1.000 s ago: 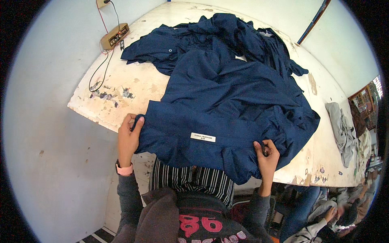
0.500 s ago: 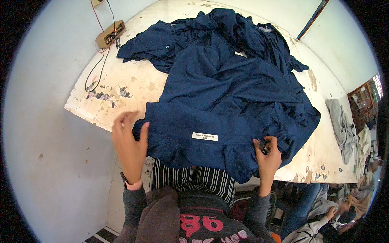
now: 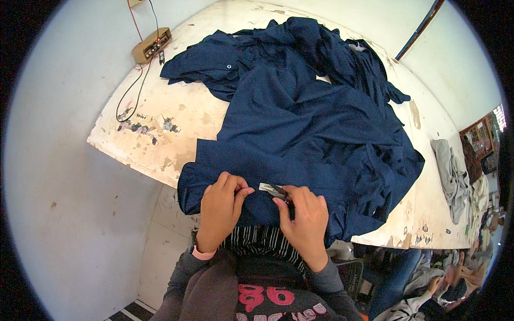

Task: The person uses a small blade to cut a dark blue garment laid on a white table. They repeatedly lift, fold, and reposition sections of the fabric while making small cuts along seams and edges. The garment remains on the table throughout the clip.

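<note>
A navy blue garment [image 3: 278, 123] lies spread and rumpled over the table, its near edge hanging toward me. Sewn near that edge is a small white label [image 3: 264, 186]. My right hand [image 3: 304, 219] grips small dark thread snips [image 3: 277, 189], whose blades lie across the label and cover part of it. Just left of the label, my left hand [image 3: 220, 208] rests over the cloth with thumb and forefinger pinched together. Whatever is in that pinch is too small to make out.
The worn pale table [image 3: 176, 112] has peeling patches. A tan electrical box [image 3: 152, 46] with a looped black cable stands at the far left by the wall. Grey cloth [image 3: 451, 179] hangs over the right edge. Lower right, another person's hand [image 3: 435, 284] shows among fabrics.
Both hands have come inward to the label: my left from the garment's left edge, closing into a pinch, my right from the right with the snips, now blades over the label.
</note>
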`<action>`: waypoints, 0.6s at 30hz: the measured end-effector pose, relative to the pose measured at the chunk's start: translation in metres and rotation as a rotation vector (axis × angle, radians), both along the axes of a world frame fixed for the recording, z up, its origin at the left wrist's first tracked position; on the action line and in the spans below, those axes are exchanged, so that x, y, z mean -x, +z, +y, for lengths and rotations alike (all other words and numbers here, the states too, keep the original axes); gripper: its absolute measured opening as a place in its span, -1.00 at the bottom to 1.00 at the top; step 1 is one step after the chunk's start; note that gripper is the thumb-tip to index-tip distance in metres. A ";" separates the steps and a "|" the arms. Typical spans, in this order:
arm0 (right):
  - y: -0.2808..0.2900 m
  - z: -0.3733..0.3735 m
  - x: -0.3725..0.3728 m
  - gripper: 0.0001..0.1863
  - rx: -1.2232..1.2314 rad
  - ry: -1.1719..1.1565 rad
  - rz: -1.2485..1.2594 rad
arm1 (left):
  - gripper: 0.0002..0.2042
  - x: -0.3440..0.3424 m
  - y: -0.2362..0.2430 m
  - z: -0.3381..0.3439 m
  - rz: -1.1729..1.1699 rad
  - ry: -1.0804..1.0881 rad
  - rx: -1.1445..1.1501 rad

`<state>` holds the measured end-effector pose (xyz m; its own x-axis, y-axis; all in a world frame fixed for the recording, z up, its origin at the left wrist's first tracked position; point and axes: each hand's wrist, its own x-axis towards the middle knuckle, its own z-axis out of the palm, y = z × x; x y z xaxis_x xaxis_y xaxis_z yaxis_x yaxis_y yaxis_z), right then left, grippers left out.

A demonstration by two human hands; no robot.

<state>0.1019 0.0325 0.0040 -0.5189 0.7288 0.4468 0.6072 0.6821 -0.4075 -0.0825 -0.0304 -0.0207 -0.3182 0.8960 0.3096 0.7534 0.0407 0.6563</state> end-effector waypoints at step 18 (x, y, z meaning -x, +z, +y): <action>-0.010 0.007 0.006 -0.82 0.188 -0.103 0.244 | -0.77 0.009 0.010 0.017 0.140 -0.008 -0.115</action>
<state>0.0957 0.0395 -0.0063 -0.3322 0.8535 0.4013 0.5376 0.5210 -0.6630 -0.0917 -0.0131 -0.0108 -0.2581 0.8544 0.4510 0.8376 -0.0348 0.5452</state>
